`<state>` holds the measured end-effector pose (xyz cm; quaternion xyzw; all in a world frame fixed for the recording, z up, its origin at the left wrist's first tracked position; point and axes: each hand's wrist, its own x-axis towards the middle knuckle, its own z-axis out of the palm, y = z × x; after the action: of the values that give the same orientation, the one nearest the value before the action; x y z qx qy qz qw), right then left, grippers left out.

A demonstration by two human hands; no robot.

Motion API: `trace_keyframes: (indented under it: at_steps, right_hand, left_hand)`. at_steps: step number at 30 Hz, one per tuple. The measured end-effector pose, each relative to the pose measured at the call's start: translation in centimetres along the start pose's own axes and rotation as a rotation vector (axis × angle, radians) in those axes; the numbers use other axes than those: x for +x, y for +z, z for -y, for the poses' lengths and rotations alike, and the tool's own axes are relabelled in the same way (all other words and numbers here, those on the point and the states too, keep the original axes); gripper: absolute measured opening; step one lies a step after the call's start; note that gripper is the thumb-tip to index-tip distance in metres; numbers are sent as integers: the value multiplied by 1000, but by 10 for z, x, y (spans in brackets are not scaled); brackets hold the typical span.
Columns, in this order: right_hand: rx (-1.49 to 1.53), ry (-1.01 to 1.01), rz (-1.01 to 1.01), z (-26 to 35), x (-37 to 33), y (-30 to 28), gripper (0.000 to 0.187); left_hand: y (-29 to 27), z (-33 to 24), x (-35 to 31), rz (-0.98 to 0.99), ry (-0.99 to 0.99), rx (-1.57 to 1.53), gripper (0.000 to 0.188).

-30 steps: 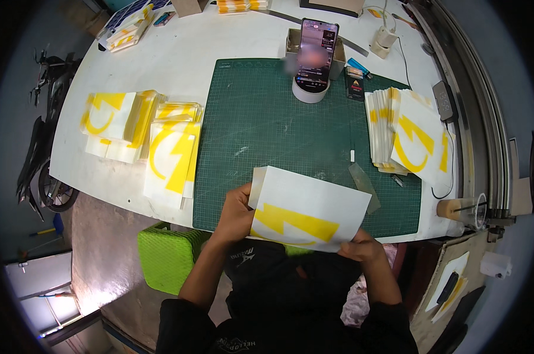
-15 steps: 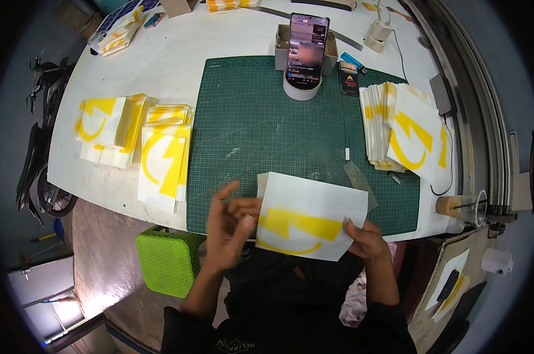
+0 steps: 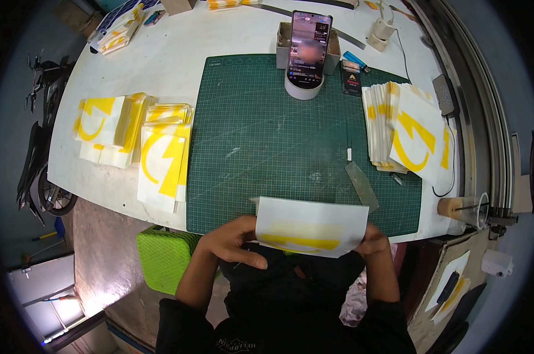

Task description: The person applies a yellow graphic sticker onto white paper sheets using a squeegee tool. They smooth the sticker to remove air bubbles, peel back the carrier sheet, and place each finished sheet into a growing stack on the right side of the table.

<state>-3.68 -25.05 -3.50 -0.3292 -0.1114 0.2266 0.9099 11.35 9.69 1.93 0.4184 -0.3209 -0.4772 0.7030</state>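
Note:
White sheets with a yellow print [image 3: 314, 219] are held over the near edge of the green cutting mat [image 3: 267, 135], tilted so that they look foreshortened. A second edge shows behind the front sheet at its upper left corner. My right hand [image 3: 374, 241] grips their right edge, its fingers partly hidden behind them. At the left edge is my left hand [image 3: 234, 241], open, with its thumb stretched out in front and its other fingers reaching behind the sheets. Whether those hidden fingers touch the sheets I cannot tell.
Stacks of yellow-printed sheets lie left [image 3: 163, 159] and right [image 3: 411, 135] of the mat. A phone [image 3: 309, 47] stands at the back beside a cigarette pack [image 3: 351, 82]. A thin translucent strip [image 3: 361, 186] lies on the mat, and a drink cup [image 3: 464, 206] stands far right.
The sheets have tipped, so their print looks flatter. My left hand has moved down, its raised fingers now going behind the left edge. My right hand keeps its grip.

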Motion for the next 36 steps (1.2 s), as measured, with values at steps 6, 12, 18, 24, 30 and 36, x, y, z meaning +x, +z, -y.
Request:
trace_keyframes:
  at_steps: [6, 12, 18, 24, 30, 36]
  right_hand:
    - [-118, 78, -152, 11, 19, 23, 99]
    - [-77, 131, -238, 4, 24, 6, 92]
    - [-98, -23, -430, 11, 50, 17, 90]
    - [-147, 289, -620, 19, 51, 17, 59]
    - [70, 61, -551, 19, 57, 16, 54]
    - [-579, -23, -272, 38, 61, 38, 36]
  left_hand:
    - [-9, 16, 3, -41, -209, -55, 98]
    - [-21, 30, 12, -107, -236, -172, 112]
    - [-23, 30, 14, -194, -224, -215, 111]
    - [-22, 24, 12, -212, -140, -116, 69]
    - [-3, 0, 27, -350, -201, 134, 22]
    - [2, 2, 19, -605, -110, -106, 27]
